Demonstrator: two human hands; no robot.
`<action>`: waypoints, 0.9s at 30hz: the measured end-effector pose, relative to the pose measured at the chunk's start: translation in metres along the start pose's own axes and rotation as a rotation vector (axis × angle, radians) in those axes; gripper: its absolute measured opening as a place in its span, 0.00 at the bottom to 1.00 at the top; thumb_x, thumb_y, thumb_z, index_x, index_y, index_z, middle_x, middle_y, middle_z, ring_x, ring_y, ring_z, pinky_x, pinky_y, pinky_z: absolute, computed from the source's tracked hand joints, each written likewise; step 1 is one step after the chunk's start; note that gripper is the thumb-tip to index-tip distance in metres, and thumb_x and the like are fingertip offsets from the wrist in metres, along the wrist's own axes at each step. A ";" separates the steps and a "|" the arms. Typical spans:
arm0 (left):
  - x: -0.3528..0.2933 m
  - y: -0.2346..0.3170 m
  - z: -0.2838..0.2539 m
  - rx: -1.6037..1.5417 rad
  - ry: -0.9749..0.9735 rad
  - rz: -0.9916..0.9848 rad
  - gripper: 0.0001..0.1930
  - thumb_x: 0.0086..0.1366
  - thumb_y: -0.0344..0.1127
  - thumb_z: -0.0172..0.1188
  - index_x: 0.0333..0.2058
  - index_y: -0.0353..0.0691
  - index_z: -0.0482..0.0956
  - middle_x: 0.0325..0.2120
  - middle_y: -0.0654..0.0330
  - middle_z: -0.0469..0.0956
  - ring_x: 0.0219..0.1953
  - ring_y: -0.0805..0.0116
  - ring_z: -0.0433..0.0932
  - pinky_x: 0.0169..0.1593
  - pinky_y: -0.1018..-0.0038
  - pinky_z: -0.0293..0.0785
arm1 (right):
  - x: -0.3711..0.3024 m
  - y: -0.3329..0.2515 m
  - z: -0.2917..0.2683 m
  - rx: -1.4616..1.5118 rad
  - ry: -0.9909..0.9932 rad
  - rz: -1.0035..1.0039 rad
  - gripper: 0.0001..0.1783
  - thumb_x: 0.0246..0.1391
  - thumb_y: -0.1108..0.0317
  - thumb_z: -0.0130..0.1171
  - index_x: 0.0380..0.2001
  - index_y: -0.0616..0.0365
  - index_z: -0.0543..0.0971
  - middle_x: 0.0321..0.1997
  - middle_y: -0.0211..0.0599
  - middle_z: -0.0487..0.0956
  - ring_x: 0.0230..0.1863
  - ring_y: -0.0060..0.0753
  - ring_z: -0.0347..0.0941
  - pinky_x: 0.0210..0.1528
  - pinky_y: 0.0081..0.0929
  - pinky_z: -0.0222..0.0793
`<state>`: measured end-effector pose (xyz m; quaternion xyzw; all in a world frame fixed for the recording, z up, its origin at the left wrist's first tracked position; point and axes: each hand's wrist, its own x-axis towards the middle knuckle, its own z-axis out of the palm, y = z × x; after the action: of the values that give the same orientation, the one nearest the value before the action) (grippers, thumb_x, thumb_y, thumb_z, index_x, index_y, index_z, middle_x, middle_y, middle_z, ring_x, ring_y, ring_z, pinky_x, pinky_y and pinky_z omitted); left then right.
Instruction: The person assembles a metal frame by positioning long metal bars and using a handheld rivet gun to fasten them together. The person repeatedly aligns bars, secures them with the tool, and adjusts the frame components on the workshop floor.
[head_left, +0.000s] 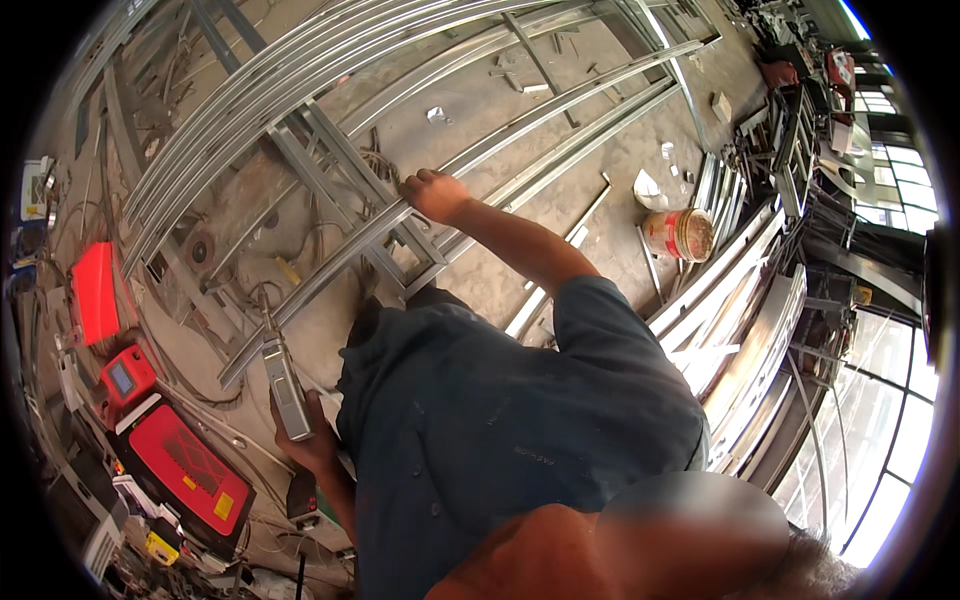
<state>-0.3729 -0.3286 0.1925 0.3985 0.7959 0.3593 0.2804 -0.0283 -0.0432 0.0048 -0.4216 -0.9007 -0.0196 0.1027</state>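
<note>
My left hand (317, 440) is wrapped round a silver, boxy hand-held welding torch (286, 390). Its narrow nozzle points up and away, close to the near end of a long metal bar (318, 268). Farther along that same bar, my right hand (434, 195) is closed over it with the knuckles up. The bar lies across a metal frame (306, 168) of square tubes, just in front of my body. Whether the nozzle touches metal, I cannot tell.
Parallel metal tubes (262, 95) span the far left. A red machine with a small screen (128, 378) and a red-topped case (195, 468) stand at left, among cables. At right are a round tub (680, 235) and stacked metal lengths (745, 345).
</note>
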 end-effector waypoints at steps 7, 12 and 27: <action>0.013 0.036 0.038 0.002 -0.084 0.009 0.27 0.61 0.33 0.69 0.56 0.29 0.73 0.25 0.60 0.78 0.24 0.73 0.75 0.31 0.73 0.74 | 0.044 0.039 -0.021 0.224 -0.516 0.011 0.14 0.54 0.54 0.59 0.40 0.46 0.82 0.36 0.40 0.84 0.43 0.49 0.81 0.45 0.47 0.75; 0.020 0.049 0.061 -0.032 -0.117 0.104 0.26 0.60 0.33 0.69 0.55 0.29 0.73 0.28 0.59 0.79 0.27 0.72 0.76 0.33 0.73 0.75 | 0.055 0.054 -0.028 0.391 -0.531 -0.019 0.20 0.53 0.43 0.61 0.41 0.44 0.82 0.35 0.39 0.83 0.43 0.50 0.80 0.47 0.49 0.72; 0.067 0.136 0.016 -0.383 -0.272 0.108 0.25 0.62 0.40 0.68 0.51 0.27 0.75 0.35 0.50 0.83 0.28 0.67 0.79 0.32 0.72 0.75 | 0.030 -0.113 -0.103 1.245 -0.327 0.032 0.36 0.54 0.47 0.65 0.57 0.65 0.74 0.55 0.50 0.77 0.54 0.51 0.75 0.53 0.42 0.73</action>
<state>-0.3376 -0.2088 0.2810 0.4248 0.6457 0.4610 0.4360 -0.1156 -0.1055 0.1175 -0.2941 -0.7412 0.5729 0.1896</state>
